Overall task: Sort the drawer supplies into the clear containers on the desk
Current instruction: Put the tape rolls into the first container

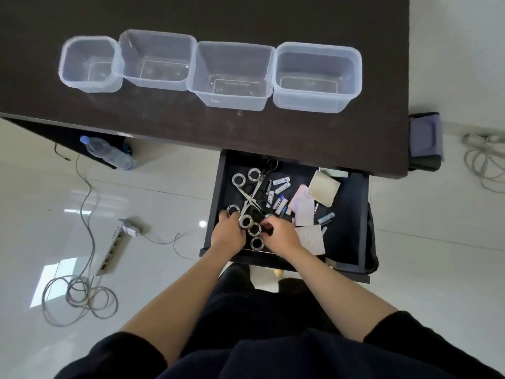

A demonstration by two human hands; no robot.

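**A:** So where's everything at right now?

**B:** Both hands are down in the open drawer point(352, 214), near its front left corner. Left hand point(229, 233) has its fingers curled in around a tape roll point(246, 221), looks like a grip on it. Right hand point(278, 233) is curled too, fingertips at something small and dark next to the rolls, but I can't tell if it's actually pinching it.

**A:** What else is in there?

**B:** More rolls: two point(255, 236) between the hands, one point(232, 209) just past the left fingers, two more point(246, 177) further back. Scissors point(252, 196) lie crossed over each other in the middle. Batteries point(280, 194) scattered right of those, one more point(326, 218) off by itself. Then note pads point(310, 236) and a beige pad point(323, 188) toward the right.

**A:** And the containers?

**B:** Four clear tubs point(232, 75) in a row on the dark desk point(191, 127), touching side by side, nothing in them yet.

**A:** Floor stuff?

**B:** Water bottle point(109, 153) under the desk, power strip point(113, 246) and a coiled cable point(79, 294) on the tiles.
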